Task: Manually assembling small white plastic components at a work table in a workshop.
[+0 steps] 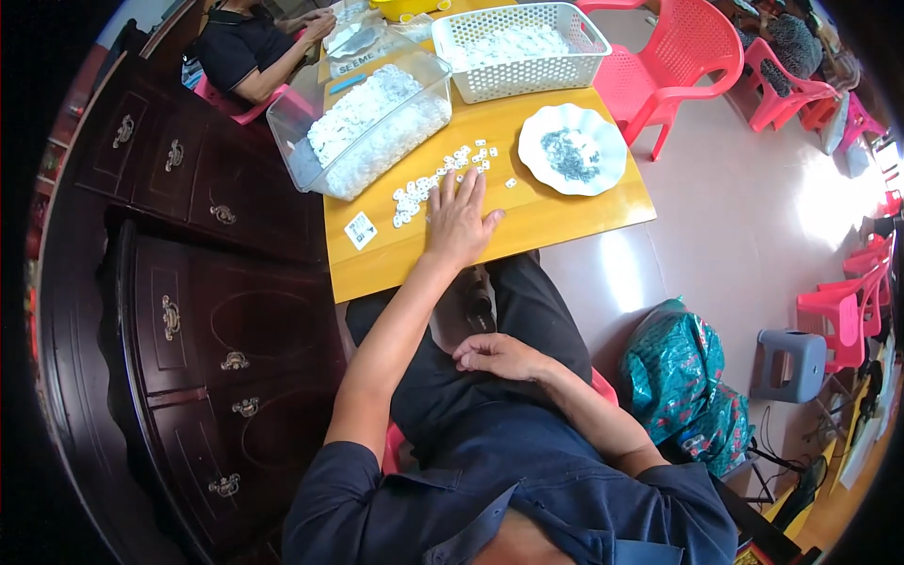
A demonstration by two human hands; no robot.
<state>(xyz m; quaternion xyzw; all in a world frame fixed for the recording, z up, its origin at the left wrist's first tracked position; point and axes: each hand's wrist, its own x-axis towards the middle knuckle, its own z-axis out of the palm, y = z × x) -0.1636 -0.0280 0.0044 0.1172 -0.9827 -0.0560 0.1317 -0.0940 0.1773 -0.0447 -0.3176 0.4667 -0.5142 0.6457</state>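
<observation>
My left hand (460, 226) lies palm down on the yellow table with its fingers spread. Its fingertips touch the lower side of a scattered row of small white plastic pieces (411, 199), each marked with dark holes or dots. One such piece (510, 183) lies apart to the right of that hand. In my lap rests my right hand (501, 356), fingers loosely bent and the thumb a little apart, with nothing visible in it. A white scalloped plate (532, 141) right of the pieces carries small grey bits. Left of them lies a square white printed card (360, 230).
Behind the pieces stand a clear plastic bin (311, 169) of white pieces and a white perforated basket (527, 80) holding more. Dark wooden cabinets (235, 311) line the left. A person (247, 52) sits at far left. Right are a pink chair (673, 56) and green bags (673, 372).
</observation>
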